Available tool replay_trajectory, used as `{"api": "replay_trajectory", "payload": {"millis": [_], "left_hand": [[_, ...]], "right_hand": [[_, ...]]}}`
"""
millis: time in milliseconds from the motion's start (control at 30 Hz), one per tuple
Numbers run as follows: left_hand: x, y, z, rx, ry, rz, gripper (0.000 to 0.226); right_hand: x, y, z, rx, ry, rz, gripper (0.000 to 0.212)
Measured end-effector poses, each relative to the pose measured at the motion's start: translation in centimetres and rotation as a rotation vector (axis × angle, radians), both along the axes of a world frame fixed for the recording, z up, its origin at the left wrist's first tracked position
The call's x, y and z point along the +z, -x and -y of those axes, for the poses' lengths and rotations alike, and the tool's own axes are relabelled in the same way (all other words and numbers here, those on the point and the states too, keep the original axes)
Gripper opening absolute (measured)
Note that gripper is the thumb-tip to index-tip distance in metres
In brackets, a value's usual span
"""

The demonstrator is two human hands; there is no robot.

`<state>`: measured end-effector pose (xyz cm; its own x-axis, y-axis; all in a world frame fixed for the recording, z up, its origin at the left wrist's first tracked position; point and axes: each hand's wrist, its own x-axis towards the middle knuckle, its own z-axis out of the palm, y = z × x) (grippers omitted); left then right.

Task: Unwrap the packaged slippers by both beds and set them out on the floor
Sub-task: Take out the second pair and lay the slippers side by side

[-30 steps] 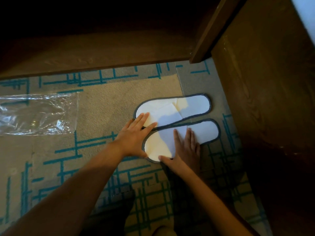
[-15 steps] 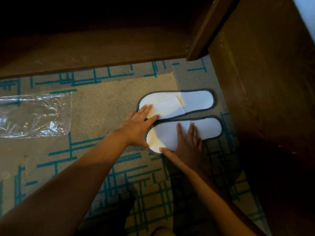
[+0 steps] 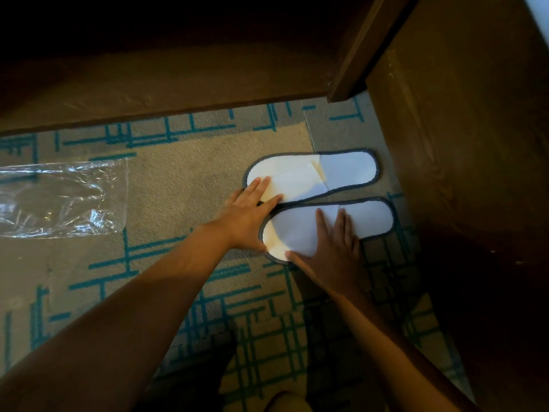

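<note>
Clear plastic wrapper (image 3: 59, 200) at far left, flat and crinkled on the carpet (image 3: 178, 179), empty as far as can be told, well apart from both hands. Beige carpet with teal line pattern across the floor, a seam running down near the middle. Dark wooden board (image 3: 166, 93) along the top edge of the carpet, a slanted wooden post (image 3: 361, 55) meeting it at upper right.

Left hand (image 3: 248, 217) flat on the floor side of the far slipper (image 3: 315, 176), fingers spread and straight, fingertips resting on the toe end of its white upper, palm on the carpet just beside the near slipper (image 3: 329, 227). Grip of the left hand spread, pinching nothing.

Two white slippers with grey trim lying flat, side by side on the carpet, touching along their long edges near the toe ends, heels pointing right. Folded upper flaps pressed down on both.

Right hand (image 3: 334, 251) pressed flat on the near slipper, fingers together and extended over its middle, thumb at the toe edge. Grip of the right hand spread flat, holding nothing.

Brown wooden panel (image 3: 463, 150) at right, just beside the slipper heels, dark shadow lower down.
</note>
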<state>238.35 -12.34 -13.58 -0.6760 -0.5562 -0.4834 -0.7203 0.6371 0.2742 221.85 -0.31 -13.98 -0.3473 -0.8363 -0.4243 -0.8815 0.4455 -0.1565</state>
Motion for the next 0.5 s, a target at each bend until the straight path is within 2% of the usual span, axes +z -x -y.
{"api": "replay_trajectory", "payload": {"millis": [133,267,400,500], "left_hand": [[0.3,-0.4,-0.1,0.022,-0.019,-0.03,0.105],[1.7,-0.8,-0.4,0.141,-0.044,-0.115,0.092],[4.5,-1.4,-0.8,0.238,-0.085,-0.124,0.077],[7.8,-1.9,-0.7,0.306,-0.137,-0.107,0.065]], "right_hand": [[0.2,0.2,0.2,0.003,-0.034,0.039,0.109],[1.3,0.6,0.5,0.024,-0.083,0.062,0.102],[4.5,-0.3,1.6,-0.018,-0.169,0.094,0.077],[8.2,-1.6,2.4,0.012,-0.133,0.112,0.052]]}}
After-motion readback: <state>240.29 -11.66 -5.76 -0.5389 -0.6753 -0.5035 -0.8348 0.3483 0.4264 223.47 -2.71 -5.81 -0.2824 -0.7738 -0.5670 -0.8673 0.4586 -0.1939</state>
